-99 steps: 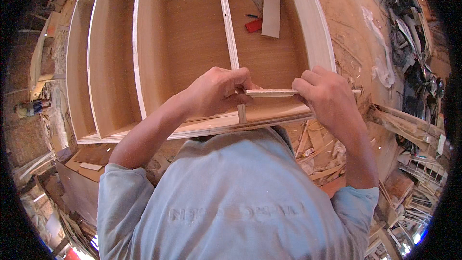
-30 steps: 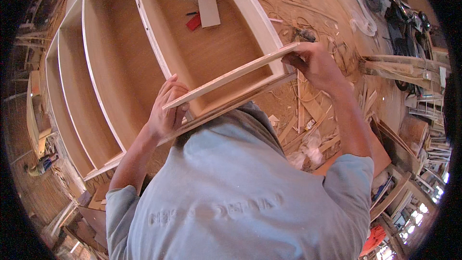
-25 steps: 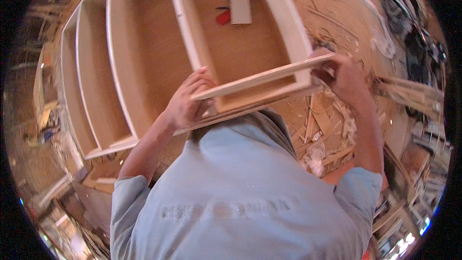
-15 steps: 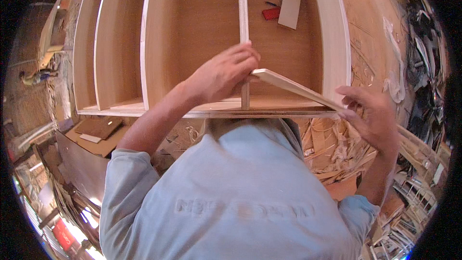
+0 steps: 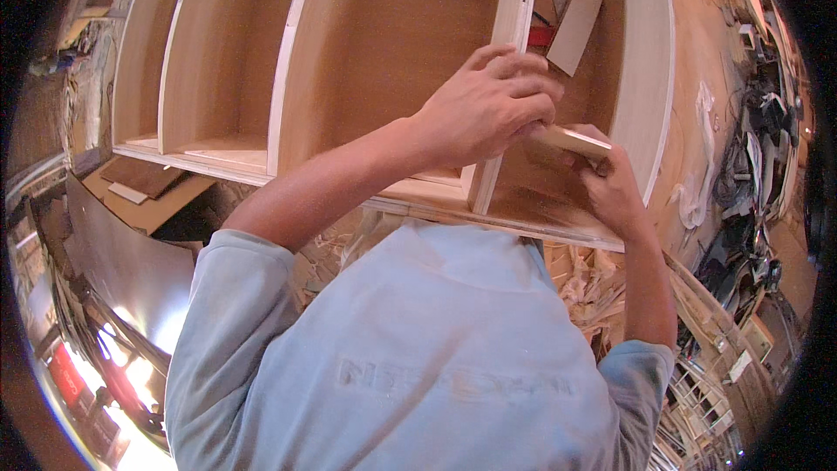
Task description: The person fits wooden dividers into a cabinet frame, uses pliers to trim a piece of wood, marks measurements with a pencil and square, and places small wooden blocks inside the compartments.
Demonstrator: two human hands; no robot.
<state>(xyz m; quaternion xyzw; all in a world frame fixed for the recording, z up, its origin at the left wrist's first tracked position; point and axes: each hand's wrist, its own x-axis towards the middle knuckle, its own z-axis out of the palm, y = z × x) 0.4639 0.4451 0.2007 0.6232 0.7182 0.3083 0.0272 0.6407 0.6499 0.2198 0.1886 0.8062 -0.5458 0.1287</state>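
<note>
Between my hands is a pale, narrow wooden strip (image 5: 571,141), seen nearly end-on. My left hand (image 5: 499,105) is closed at its far end, with curled fingers beside the cabinet's divider (image 5: 514,13); the thumb is hidden. The fingers of my right hand (image 5: 612,190) wrap round the near end from below and from the right. Both hands are over the right compartment of a large wooden cabinet frame (image 5: 648,61). Inside that compartment lie a small pale board (image 5: 575,28) and a red object (image 5: 540,36), partly covered by the divider.
More upright dividers (image 5: 283,70) split the cabinet to the left. Brown sheets (image 5: 144,179) and a large grey panel (image 5: 122,253) lie at the left. Crumpled scraps (image 5: 580,283) lie below the cabinet's near edge. Dark clutter (image 5: 750,166) and plastic film (image 5: 696,157) line the right.
The strip has swung from lying slantwise across the compartment to pointing nearly at the view. My right hand has come closer to my left. The view has turned, shifting the cabinet rightward.
</note>
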